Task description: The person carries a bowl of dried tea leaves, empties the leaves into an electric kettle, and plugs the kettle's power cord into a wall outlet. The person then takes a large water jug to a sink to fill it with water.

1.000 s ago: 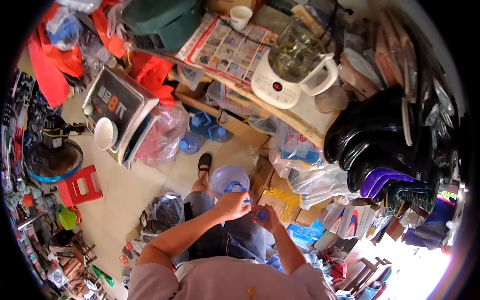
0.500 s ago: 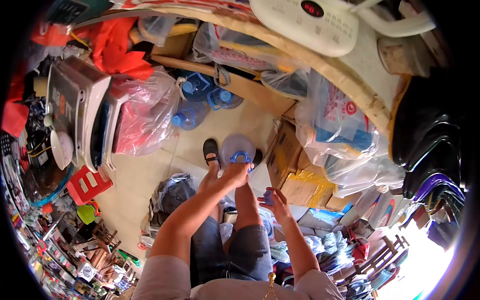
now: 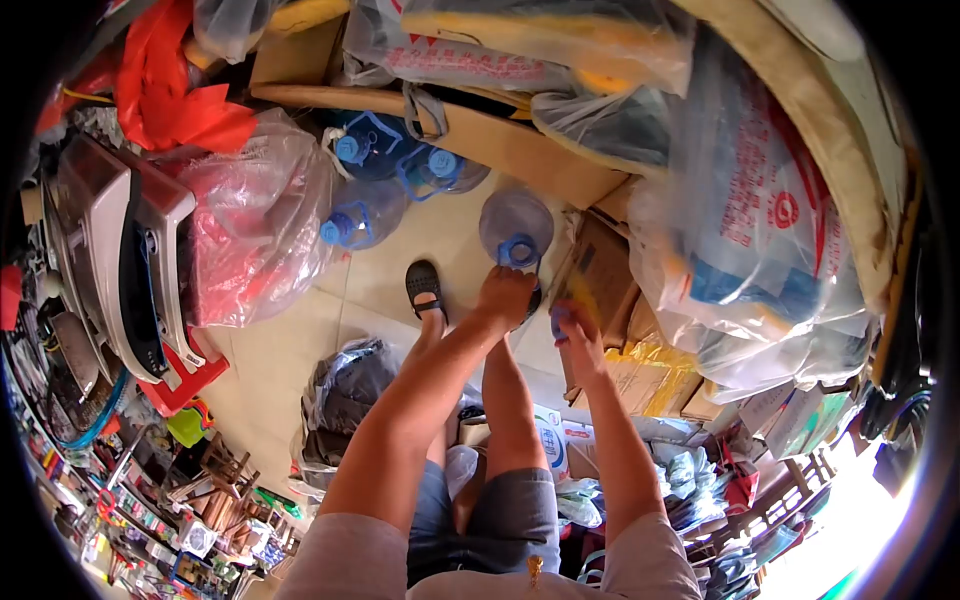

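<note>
Fingers wrapped round its handle, my left hand (image 3: 506, 294) holds a clear water jug (image 3: 516, 218) near the floor. The jug's open-looking blue neck faces up toward me, and its handle is largely hidden behind the hand. To the right, my right hand (image 3: 580, 335) is closed on a small blue cap (image 3: 559, 322), slightly blurred, apart from the jug. Several other blue-capped jugs, one of them a clear jug (image 3: 365, 213), are on the floor farther ahead.
A cardboard box (image 3: 600, 275) and a taped carton (image 3: 650, 380) stand right of the jug. Plastic bags (image 3: 760, 230) bulge on the right. A pink bag (image 3: 255, 225) and a red stool (image 3: 190, 375) are at left. A dark bag (image 3: 345, 400) lies beside my legs.
The jug and my left hand have moved forward, away from my body. My right hand, with the cap, has moved slightly right and forward. The view has tilted down from the tabletop toward the floor.
</note>
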Demonstrator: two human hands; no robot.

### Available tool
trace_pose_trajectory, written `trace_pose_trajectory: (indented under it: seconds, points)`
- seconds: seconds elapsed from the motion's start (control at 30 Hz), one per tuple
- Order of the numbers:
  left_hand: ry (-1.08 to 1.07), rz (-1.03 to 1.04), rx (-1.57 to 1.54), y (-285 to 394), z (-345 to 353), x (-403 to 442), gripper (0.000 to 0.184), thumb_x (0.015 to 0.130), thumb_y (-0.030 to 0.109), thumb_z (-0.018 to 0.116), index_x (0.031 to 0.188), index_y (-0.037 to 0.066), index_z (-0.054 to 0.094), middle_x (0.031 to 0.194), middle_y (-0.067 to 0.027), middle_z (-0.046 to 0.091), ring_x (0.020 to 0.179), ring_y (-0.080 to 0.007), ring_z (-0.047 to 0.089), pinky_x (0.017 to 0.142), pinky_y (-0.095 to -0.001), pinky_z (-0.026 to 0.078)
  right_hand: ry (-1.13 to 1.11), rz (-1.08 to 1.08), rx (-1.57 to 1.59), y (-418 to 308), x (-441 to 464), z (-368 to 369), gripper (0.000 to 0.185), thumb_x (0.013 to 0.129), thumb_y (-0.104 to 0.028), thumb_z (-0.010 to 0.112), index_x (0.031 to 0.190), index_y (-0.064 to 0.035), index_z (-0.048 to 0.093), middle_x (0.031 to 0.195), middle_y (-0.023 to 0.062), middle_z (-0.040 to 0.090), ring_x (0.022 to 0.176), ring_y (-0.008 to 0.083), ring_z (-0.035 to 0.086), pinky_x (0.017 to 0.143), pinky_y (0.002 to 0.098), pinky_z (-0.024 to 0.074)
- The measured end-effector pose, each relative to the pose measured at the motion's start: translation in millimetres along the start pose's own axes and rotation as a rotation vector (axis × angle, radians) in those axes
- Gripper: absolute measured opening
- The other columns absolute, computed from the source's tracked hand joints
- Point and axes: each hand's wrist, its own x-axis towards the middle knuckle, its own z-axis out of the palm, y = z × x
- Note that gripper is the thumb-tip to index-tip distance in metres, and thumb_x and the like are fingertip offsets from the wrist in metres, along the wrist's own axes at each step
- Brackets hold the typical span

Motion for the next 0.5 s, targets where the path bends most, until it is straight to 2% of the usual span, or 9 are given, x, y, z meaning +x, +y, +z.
trace_pose_trajectory:
  seconds: [0.1,0.13,0.17,0.2,0.27,0.3,0.37,0.4,0.5]
  points:
    - [0.059,0.015,-0.037,-1.5,1.9,4.3,0.025,0.063,0.016,0.064,0.084,0.007,0.055,0.085,-0.0112,0.06,0.088,-0.0273,0.055,0.081,-0.0367,0.039,0.02,-0.027,-0.035,4.2,35.4,6.4,0.035,0.081,-0.017,0.055,0.113,-0.0047,0.047,0.089,0.0011,0.051,0.073,0.0086,0.047,0.061,0.0234,0.0407]
    - [0.026,0.014,-0.02,-2.0,5.6,2.0,0.032,0.063,0.015,0.063,0.092,0.005,0.054,0.092,-0.0128,0.058,0.092,-0.0275,0.054,0.084,-0.037,0.038,0.031,-0.078,-0.09,9.6,48.6,7.8,0.036,0.08,-0.014,0.058,0.113,-0.0045,0.046,0.089,0.0012,0.051,0.074,0.0086,0.047,0.062,0.0234,0.041]
    - [-0.007,0.015,-0.002,-2.0,9.1,-2.3,0.039,0.063,0.014,0.063,0.099,0.004,0.053,0.098,-0.0145,0.056,0.096,-0.0276,0.052,0.086,-0.0374,0.037,0.079,-0.151,-0.11,10.5,57.6,13.1,0.041,0.075,-0.005,0.061,0.113,-0.0046,0.046,0.092,0.006,0.052,0.079,0.0142,0.05,0.069,0.028,0.0426]
    - [-0.006,0.013,-0.007,-2.9,12.2,-10.0,0.039,0.063,0.014,0.063,0.099,0.004,0.053,0.098,-0.0145,0.056,0.096,-0.0276,0.052,0.086,-0.0374,0.037,0.078,-0.149,-0.115,10.1,67.8,17.4,0.041,0.075,-0.005,0.061,0.113,-0.0046,0.046,0.092,0.006,0.052,0.079,0.0142,0.05,0.069,0.028,0.0426]
    - [0.19,0.148,0.066,-4.8,20.1,-33.1,0.057,0.064,0.011,0.062,0.117,0.002,0.044,0.116,-0.0185,0.046,0.11,-0.0302,0.044,0.093,-0.0407,0.034,0.198,-0.471,-0.69,5.4,87.4,27.5,0.042,0.07,-0.002,0.062,0.109,-0.0055,0.047,0.097,0.0115,0.05,0.088,0.0248,0.05,0.077,0.0345,0.0425]
    - [0.194,0.146,0.062,-5.7,23.3,-45.1,0.057,0.064,0.011,0.062,0.117,0.002,0.044,0.116,-0.0185,0.046,0.11,-0.0302,0.044,0.093,-0.0407,0.034,0.196,-0.473,-0.695,3.1,94.1,33.1,0.042,0.07,-0.002,0.062,0.109,-0.0055,0.047,0.097,0.0115,0.05,0.088,0.0248,0.05,0.077,0.0345,0.0425]
    - [0.123,0.097,-0.013,-9.4,30.0,-71.8,0.054,0.07,0.01,0.057,0.12,0.004,0.041,0.127,-0.0188,0.034,0.122,-0.0311,0.031,0.098,-0.0449,0.029,0.21,-0.639,-1.071,-1.8,104.2,46.6,0.046,0.064,0.0,0.065,0.105,-0.0074,0.047,0.101,0.0146,0.047,0.096,0.0335,0.045,0.082,0.0393,0.0403]
    - [0.125,0.093,-0.02,-12.9,34.6,-86.3,0.054,0.07,0.01,0.057,0.12,0.004,0.041,0.127,-0.0188,0.034,0.122,-0.0311,0.031,0.098,-0.0449,0.029,0.204,-0.637,-1.078,-1.9,106.7,53.3,0.046,0.064,0.0,0.065,0.105,-0.0074,0.047,0.101,0.0146,0.047,0.096,0.0335,0.045,0.082,0.0393,0.0403]
    - [-0.004,-0.095,-0.169,-30.5,50.3,-130.6,0.056,0.07,0.008,0.057,0.123,0.006,0.04,0.126,-0.0202,0.035,0.12,-0.0345,0.034,0.099,-0.0454,0.028,0.159,-0.585,-1.257,1.9,113.0,65.2,0.046,0.061,-0.002,0.068,0.101,-0.0088,0.046,0.102,0.0128,0.045,0.099,0.0344,0.042,0.083,0.0403,0.0395]
